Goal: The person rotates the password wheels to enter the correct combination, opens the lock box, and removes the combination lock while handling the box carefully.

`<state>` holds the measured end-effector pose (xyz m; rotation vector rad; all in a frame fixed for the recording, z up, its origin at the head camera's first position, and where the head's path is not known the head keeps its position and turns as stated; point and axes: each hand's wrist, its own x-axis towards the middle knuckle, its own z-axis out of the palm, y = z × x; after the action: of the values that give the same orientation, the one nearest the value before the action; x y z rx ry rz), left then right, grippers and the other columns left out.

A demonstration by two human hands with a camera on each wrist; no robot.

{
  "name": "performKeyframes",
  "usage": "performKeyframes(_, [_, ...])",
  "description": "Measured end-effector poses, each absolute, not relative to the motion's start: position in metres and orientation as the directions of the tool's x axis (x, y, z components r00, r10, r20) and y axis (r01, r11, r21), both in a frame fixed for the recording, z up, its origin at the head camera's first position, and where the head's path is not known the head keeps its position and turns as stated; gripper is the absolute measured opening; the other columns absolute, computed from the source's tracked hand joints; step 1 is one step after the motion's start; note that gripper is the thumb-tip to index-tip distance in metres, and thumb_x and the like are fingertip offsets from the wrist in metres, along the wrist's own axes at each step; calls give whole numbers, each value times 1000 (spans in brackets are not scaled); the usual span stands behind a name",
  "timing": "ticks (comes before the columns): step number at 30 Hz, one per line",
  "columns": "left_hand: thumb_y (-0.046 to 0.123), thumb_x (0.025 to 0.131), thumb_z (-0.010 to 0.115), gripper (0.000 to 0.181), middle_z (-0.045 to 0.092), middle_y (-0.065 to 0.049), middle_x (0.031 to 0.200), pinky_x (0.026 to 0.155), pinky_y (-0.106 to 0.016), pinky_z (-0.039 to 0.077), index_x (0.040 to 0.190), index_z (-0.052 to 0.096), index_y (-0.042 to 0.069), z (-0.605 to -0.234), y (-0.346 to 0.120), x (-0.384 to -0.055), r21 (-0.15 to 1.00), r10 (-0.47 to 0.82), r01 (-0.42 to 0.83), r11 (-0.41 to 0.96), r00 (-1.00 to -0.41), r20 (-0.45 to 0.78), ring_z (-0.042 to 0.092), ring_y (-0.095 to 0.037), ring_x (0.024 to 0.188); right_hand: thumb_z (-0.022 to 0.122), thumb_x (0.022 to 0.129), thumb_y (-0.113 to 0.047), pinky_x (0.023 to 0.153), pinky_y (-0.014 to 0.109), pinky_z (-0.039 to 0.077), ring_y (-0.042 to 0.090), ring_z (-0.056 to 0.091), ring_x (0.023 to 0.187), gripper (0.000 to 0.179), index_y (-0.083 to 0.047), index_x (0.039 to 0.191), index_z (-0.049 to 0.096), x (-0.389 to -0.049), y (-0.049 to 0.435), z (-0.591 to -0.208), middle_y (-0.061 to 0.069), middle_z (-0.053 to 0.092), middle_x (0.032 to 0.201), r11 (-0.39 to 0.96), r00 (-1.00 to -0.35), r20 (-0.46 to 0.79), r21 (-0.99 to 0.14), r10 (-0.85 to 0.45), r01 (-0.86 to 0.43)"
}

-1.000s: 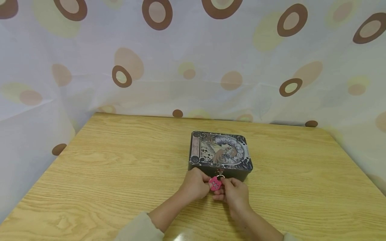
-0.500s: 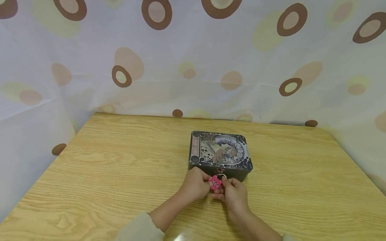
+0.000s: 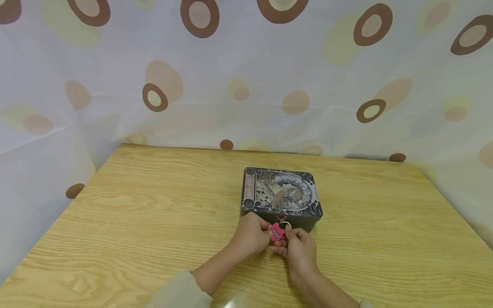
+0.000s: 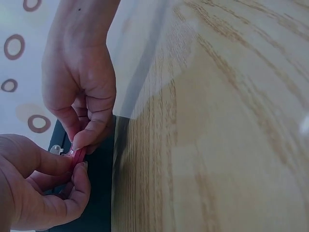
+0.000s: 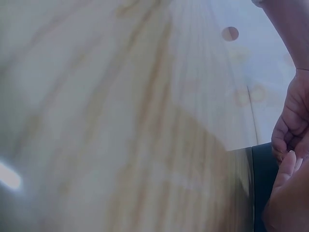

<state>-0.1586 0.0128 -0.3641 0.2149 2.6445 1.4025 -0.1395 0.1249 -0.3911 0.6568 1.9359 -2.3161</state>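
Observation:
A pink combination padlock point(image 3: 276, 232) with number dials and a curved metal shackle point(image 3: 285, 223) is at the front of a dark tin box point(image 3: 283, 192) with a decorated lid. My left hand point(image 3: 251, 234) pinches the padlock body from the left between thumb and finger. From the right, my right hand point(image 3: 302, 250) holds it with the thumb at the shackle and fingers under the body. The left wrist view has both hands meeting at the padlock point(image 4: 78, 155), close to the silvery clasp point(image 4: 56, 150). In the right wrist view, fingers hide the padlock.
The tin box stands on a wood-grain table point(image 3: 154, 205), its lid down. Behind the table hangs a pale cloth point(image 3: 239, 64) printed with brown and yellow ovals. A pale sleeve point(image 3: 181, 291) covers the left forearm.
The padlock has shifted slightly up and to the right and tilted a little, with both hands staying on it. The tin box has stayed in place.

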Motion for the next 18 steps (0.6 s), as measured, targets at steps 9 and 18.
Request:
performKeyframes(9, [-6, 74, 63, 15, 71, -14, 75, 41, -15, 32, 83, 74, -3, -363, 13, -156, 843, 188, 57, 535, -981, -53, 45, -9, 53, 38, 99, -11, 53, 22, 56, 8, 55, 56, 22, 0, 81, 44, -137, 127, -391, 2, 52, 64, -209, -912, -338, -933, 233, 292])
performKeyframes(18, [-2, 74, 68, 11, 71, -16, 81, 55, -21, 50, 84, 73, -4, -369, 11, -154, 847, 209, 73, 527, -977, -45, 58, -13, 70, 42, 98, -9, 53, 27, 57, 11, 56, 54, 22, 1, 79, 48, -135, 138, -391, 3, 53, 62, -129, -926, -332, -941, 178, 313])
